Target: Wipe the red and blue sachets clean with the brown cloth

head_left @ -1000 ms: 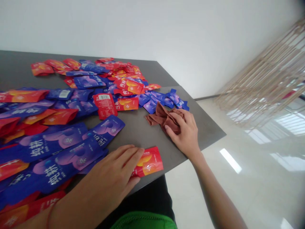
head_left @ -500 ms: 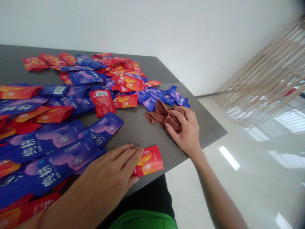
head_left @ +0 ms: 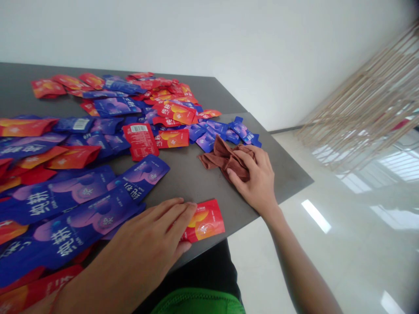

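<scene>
Hardly anything moves on the table against a second ago: the view tips slightly, so the packets near nine o'clock sit a little differently in it, while both hands, the brown cloth and the red packet keep their places.

Take the red packet (head_left: 207, 220) as the clock's centre; it lies flat near the edge of the grey table (head_left: 191, 176). The left hand (head_left: 157, 231) comes in from eight o'clock and covers its left end, fingers pressed together, thumb at the near side; whether it pinches the packet or only presses it down, I cannot tell. The right hand (head_left: 255, 179), between one and two o'clock, has fingers and thumb curled onto the bunched brown cloth (head_left: 225, 157), which rests on the table at one o'clock, apart from the red packet.

As for progress, just this one packet appears to be singled out, with cloth and packet not yet touching. Many others lie about: long blue packets (head_left: 104, 218) at nine, a mixed pile (head_left: 176, 113) at eleven, small blue packets (head_left: 242, 131) beyond the cloth at one. Nothing visible marks handled ones from unhandled, so how much is done or left cannot be told.
</scene>
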The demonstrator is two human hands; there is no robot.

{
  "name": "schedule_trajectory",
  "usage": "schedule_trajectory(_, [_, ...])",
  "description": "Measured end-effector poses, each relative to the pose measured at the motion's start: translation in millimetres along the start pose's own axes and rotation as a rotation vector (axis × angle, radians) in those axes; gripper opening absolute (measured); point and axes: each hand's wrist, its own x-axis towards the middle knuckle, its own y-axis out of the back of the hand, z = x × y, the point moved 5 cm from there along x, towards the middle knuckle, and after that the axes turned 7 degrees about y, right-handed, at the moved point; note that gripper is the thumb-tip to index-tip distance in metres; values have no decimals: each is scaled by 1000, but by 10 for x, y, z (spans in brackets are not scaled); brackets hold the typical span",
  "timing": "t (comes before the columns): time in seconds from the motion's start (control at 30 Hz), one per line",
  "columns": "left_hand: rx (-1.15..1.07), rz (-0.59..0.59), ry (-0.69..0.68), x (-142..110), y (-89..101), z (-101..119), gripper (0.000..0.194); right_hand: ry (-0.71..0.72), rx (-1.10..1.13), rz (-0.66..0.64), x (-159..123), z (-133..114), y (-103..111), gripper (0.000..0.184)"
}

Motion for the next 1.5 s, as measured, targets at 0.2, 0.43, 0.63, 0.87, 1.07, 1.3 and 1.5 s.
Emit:
schedule_trajectory(0.2, [-11,-6,11,9,0,-18,42,-3,-3,-4,-6,2,-4,42])
schedule_trajectory(0.43, [11,-8,7,2,1,-3,43,-1,-4,-3,-6,7,-14,42])
schedule_trajectory(0.63, [5,-34,19,10,5,-6,44,1,6,0,-6,5,-12,39])
schedule_trajectory(0.87, [6,-52,31,-29,-59,-13,49,-4,8,-6,0,2,-9,39])
schedule_trajectory(1.07, [-7,-47,24,-13,-27,-7,48,1,3,-3,-2,6,-10,39])
schedule_trajectory(1.3, [-3,-44,19,-3,-9,-9,47,1,-4,-9,-4,10,-10,41])
schedule_trajectory(1.5, [-12,-25,23,-4,-7,-17,42,2,-2,-5,1,7,-5,40])
